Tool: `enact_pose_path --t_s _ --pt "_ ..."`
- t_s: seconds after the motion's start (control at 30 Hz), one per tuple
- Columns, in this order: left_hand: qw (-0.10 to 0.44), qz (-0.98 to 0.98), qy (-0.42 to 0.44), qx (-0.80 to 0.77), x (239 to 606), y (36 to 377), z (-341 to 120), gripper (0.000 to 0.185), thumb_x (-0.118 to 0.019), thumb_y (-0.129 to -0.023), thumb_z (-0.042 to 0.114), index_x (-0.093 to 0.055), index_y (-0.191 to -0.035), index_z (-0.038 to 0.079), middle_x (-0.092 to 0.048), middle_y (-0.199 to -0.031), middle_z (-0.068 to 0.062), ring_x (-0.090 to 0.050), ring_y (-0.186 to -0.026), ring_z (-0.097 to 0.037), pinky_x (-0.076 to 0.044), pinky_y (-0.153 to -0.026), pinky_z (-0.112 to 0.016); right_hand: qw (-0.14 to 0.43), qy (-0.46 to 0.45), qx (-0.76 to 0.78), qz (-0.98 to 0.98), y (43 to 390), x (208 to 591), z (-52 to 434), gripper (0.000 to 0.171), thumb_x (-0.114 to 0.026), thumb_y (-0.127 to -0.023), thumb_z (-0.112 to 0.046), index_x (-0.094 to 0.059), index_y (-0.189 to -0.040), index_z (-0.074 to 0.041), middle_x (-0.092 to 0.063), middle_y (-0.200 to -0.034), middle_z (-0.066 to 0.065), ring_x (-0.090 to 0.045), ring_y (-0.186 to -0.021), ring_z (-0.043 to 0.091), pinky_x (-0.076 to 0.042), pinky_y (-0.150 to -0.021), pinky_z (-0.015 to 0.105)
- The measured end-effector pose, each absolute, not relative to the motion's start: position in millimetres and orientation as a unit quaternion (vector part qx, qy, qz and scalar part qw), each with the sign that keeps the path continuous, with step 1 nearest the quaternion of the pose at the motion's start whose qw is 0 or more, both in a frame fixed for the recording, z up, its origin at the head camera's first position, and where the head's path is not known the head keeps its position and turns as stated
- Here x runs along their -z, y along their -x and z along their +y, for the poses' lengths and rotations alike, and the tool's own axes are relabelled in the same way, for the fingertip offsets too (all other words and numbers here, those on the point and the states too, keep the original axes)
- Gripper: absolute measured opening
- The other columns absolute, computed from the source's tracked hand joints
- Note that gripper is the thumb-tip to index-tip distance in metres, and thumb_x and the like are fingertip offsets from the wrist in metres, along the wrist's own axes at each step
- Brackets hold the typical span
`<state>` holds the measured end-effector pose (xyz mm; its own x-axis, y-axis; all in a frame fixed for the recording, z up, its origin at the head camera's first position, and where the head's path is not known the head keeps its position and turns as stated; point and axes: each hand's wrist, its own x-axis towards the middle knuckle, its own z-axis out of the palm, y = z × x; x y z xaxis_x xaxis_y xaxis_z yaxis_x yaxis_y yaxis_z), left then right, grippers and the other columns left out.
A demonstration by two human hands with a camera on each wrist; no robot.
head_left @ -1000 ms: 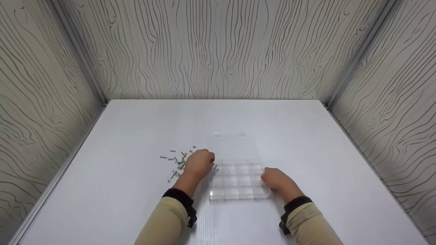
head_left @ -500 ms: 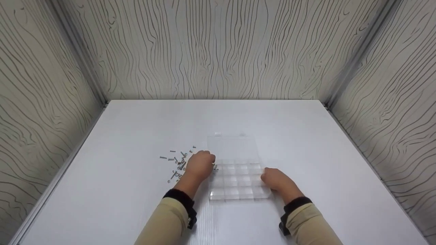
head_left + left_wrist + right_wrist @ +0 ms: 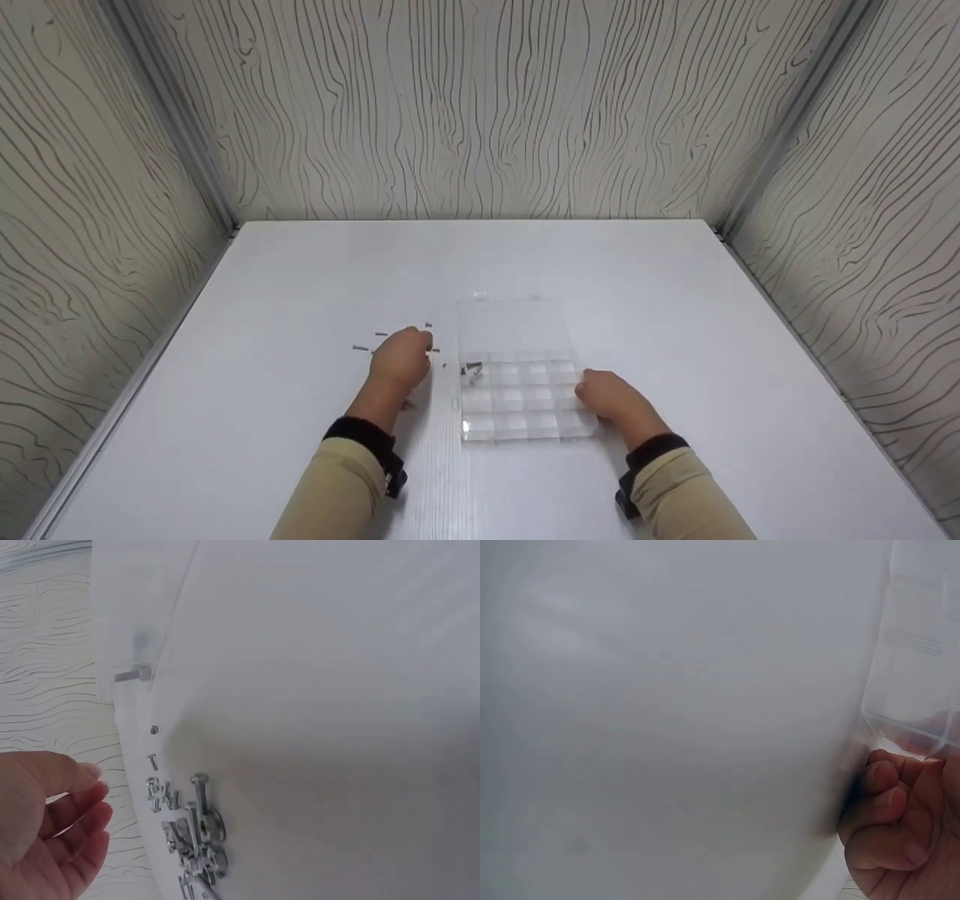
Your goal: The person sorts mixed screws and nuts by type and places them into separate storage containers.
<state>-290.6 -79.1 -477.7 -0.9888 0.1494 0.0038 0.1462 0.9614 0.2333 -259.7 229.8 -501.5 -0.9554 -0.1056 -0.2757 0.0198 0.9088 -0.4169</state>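
Observation:
A clear plastic compartment box (image 3: 517, 436) lies on the table with its lid folded back, away from me. My right hand (image 3: 611, 397) pinches its right edge; in the right wrist view the other fingers (image 3: 885, 840) are curled in beside the wall. Several bolts (image 3: 474, 366) lie in the far left compartment. Left of the box, my left hand (image 3: 401, 360) is over the scattered hardware, hiding much of it. The left wrist view shows loosely bent fingers (image 3: 90, 859), a thumb close to them, and nothing held. A heap of bolts and nuts (image 3: 196, 844) is beside that hand.
A few loose screws (image 3: 360, 347) lie left of the hand, with another small screw (image 3: 428, 325) just beyond it. The white table (image 3: 675, 300) is bounded by patterned walls (image 3: 480, 112) at the back and both sides.
My left hand has moved left from the box's left edge to the loose hardware. Bolts in the far left compartment now show fully. The right hand and box have stayed in place.

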Motion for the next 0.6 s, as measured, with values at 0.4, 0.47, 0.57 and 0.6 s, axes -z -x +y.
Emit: enact_pose_path --t_s 0.4,0.47,0.57,0.6 --pt "0.105 0.985 -0.108 -0.086 481.1 271.2 -97.1 0.012 -0.069 -0.068 0.008 -0.06 -0.073 0.013 -0.057 -0.069 0.0 -0.052 -0.065 -0.018 -0.048 -0.059 -0.032 0.161 -0.004 0.215 0.963 258.8 501.9 228.1 0.041 -0.04 -0.091 -0.014 -0.047 -0.121 0.012 -0.059 -0.108 0.024 -0.057 -0.093 0.03 -0.043 -0.091 0.049" --pt "0.122 0.981 -0.129 -0.077 481.3 267.6 -98.7 0.015 -0.071 -0.065 0.008 -0.058 -0.069 0.014 -0.054 -0.065 0.001 -0.05 -0.062 -0.018 -0.046 -0.057 -0.032 0.162 -0.009 0.222 0.962 259.1 502.8 228.5 0.041 -0.04 -0.09 -0.014 -0.048 -0.121 0.011 -0.06 -0.106 0.022 -0.057 -0.091 0.029 -0.044 -0.09 0.048" --pt "0.134 0.977 -0.154 -0.061 484.3 264.0 -100.2 0.018 -0.073 -0.065 0.009 -0.056 -0.065 0.015 -0.051 -0.062 0.002 -0.047 -0.06 -0.017 -0.044 -0.056 -0.031 0.161 -0.007 0.218 0.962 259.7 503.2 229.3 0.038 -0.039 -0.091 -0.014 -0.05 -0.119 0.009 -0.061 -0.101 0.019 -0.057 -0.086 0.026 -0.046 -0.086 0.046" --pt "0.132 0.976 -0.164 -0.055 485.9 263.2 -100.4 0.019 -0.072 -0.067 0.008 -0.055 -0.064 0.015 -0.051 -0.061 0.003 -0.047 -0.059 -0.017 -0.044 -0.055 -0.03 0.162 -0.006 0.217 0.963 260.0 503.4 229.7 0.037 -0.039 -0.091 -0.014 -0.051 -0.118 0.009 -0.061 -0.1 0.018 -0.057 -0.084 0.026 -0.047 -0.083 0.046"
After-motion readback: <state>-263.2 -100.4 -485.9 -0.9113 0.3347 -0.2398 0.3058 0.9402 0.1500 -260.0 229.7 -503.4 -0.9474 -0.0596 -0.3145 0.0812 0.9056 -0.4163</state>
